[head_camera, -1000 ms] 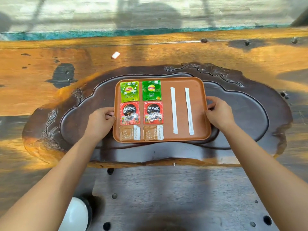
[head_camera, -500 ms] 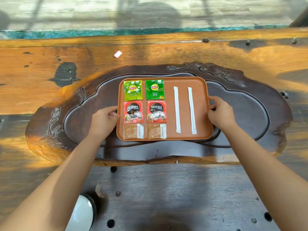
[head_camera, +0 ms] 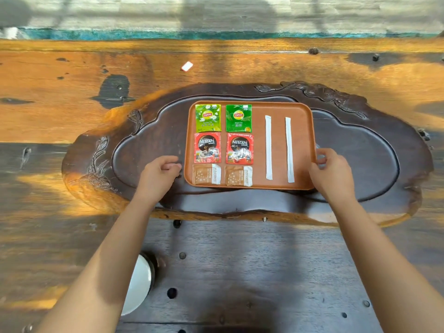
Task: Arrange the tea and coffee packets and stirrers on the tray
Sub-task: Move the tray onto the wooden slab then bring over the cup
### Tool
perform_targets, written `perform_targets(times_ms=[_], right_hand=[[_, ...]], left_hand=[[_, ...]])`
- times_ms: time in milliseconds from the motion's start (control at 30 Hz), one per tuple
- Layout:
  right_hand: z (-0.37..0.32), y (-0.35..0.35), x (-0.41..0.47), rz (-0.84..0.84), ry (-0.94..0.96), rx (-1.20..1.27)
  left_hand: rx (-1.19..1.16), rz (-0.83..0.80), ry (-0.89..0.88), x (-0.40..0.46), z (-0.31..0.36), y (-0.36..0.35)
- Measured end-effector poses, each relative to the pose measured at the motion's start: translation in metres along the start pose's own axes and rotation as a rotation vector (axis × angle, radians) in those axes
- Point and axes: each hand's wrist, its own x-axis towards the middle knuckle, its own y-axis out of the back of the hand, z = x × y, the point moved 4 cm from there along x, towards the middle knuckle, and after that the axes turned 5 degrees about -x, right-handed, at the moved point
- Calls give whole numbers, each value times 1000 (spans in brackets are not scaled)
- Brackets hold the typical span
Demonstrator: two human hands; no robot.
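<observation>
The orange-brown tray point(head_camera: 258, 143) lies in the hollow of a dark carved wooden tea board point(head_camera: 149, 140). On its left side are two green Lipton tea packets point(head_camera: 208, 117) point(head_camera: 238, 118), below them two red Nescafe coffee packets point(head_camera: 207, 147) point(head_camera: 239, 149), and at the front two brown sugar packets point(head_camera: 206, 174) point(head_camera: 238, 175). Two white wrapped stirrers point(head_camera: 268, 147) point(head_camera: 289, 150) lie parallel on the right side. My left hand point(head_camera: 158, 175) is curled just off the tray's left rim, holding nothing. My right hand point(head_camera: 330, 173) has its fingers on the right rim.
The tea board rests on a big orange and dark wooden table point(head_camera: 60, 75). A small white scrap point(head_camera: 187, 66) lies on the table behind the board. A white dish point(head_camera: 139, 284) sits near my left forearm at the front. A wall runs along the far side.
The tray has come to rest on the tea board. My left hand has let go of the left rim and both hands have slid back toward the tray's near corners.
</observation>
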Motion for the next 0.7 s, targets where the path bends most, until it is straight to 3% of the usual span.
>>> perform_targets(times_ms=[200,333,500,567,700], right_hand=[[-24,-25,-114,-27,214,-4],[-43,-58,-186,-91,401,-63],[-57,-93,-222,-127,693,-251],[-53,-107,-224,-167,754,-325],[-42,-128,-216,-232,809,-463]], left_hand=[[-186,108,4,-115,-30,-1],[177,127,-155,-172,-49,4],[623,61,-578,-173,-57,28],[702,111,-552,-169,-74,55],[830,105,-315,-165,-115,99]])
